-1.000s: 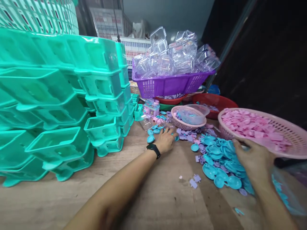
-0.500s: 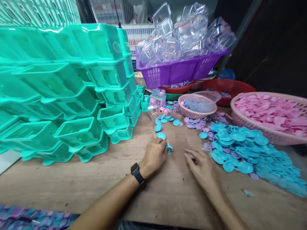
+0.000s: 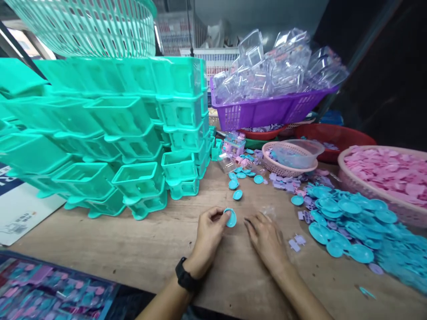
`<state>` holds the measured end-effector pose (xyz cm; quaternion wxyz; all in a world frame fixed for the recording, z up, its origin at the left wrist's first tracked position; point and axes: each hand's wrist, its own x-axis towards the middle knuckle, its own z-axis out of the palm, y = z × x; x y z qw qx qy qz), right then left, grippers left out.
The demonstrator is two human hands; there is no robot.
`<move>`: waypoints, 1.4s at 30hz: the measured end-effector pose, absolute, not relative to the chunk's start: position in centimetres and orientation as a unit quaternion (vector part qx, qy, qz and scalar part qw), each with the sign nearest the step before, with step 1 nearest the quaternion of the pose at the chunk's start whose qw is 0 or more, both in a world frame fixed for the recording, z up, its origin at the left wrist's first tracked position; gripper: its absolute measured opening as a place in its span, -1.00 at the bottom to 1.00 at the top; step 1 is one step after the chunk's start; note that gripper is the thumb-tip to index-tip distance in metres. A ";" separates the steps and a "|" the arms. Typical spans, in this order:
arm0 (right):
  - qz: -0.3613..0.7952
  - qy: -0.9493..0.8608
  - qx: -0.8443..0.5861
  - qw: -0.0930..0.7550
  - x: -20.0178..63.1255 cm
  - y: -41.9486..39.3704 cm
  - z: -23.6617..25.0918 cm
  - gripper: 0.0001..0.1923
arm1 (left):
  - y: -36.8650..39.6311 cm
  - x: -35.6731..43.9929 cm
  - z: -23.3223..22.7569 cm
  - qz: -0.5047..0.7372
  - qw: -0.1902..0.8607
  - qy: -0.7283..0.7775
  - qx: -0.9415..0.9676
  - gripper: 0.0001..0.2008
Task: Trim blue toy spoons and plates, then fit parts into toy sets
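Between the thumb and fingers of my left hand (image 3: 211, 231) is a small round turquoise toy pan (image 3: 230, 218), held just above the wooden table. My right hand (image 3: 267, 240) rests on the table to its right, fingers stretched forward and bent down, with nothing visible in them. A crumpled piece of clear plastic (image 3: 268, 211) lies just beyond its knuckles. Ahead of my left hand lies another loose turquoise pan (image 3: 237, 195). Two flat lilac pieces (image 3: 296, 242) lie right of my right hand, near a large heap of turquoise pans (image 3: 336, 222).
Stacked green bins (image 3: 140, 178) fill the left side. A purple basket (image 3: 276, 109) of clear plastic boxes stands at the back. Pink pieces fill a basket (image 3: 347, 178) at right; a smaller pink basket (image 3: 280, 168) sits mid-back. Packed colourful pieces (image 3: 53, 289) show at lower left.
My left hand has raised the toy pan, now facing the camera. My right hand has moved closer to it. Two lilac pieces now lie beside my right hand. The view has shifted.
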<state>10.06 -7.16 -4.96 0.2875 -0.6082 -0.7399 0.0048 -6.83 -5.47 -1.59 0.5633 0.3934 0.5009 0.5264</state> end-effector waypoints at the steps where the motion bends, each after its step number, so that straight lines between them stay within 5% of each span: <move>1: 0.016 -0.740 -0.597 0.310 10.3 -7.3 -4.9 -0.69 | -5.6 -6.9 -1.6 0.530 0.566 0.500 0.384 -0.68; 9: 0.218 -0.604 -0.615 0.457 12.2 -9.2 -3.2 -0.69 | -6.3 -6.0 -0.8 0.539 0.616 0.482 0.314 -0.62; 22: 0.277 -0.433 -0.626 0.586 10.5 -11.3 -0.3 -0.67 | -6.9 -3.4 -0.3 0.505 0.580 0.515 0.379 -0.91; 35: 0.560 -0.283 -0.538 0.563 8.3 -10.9 0.8 -0.57 | -7.9 -4.0 -0.2 0.525 0.331 0.471 0.627 -0.79; 42: 0.633 -0.214 -0.502 0.549 8.4 -10.4 1.4 -0.54 | -7.8 -4.1 -0.1 0.534 0.280 0.424 0.676 -0.79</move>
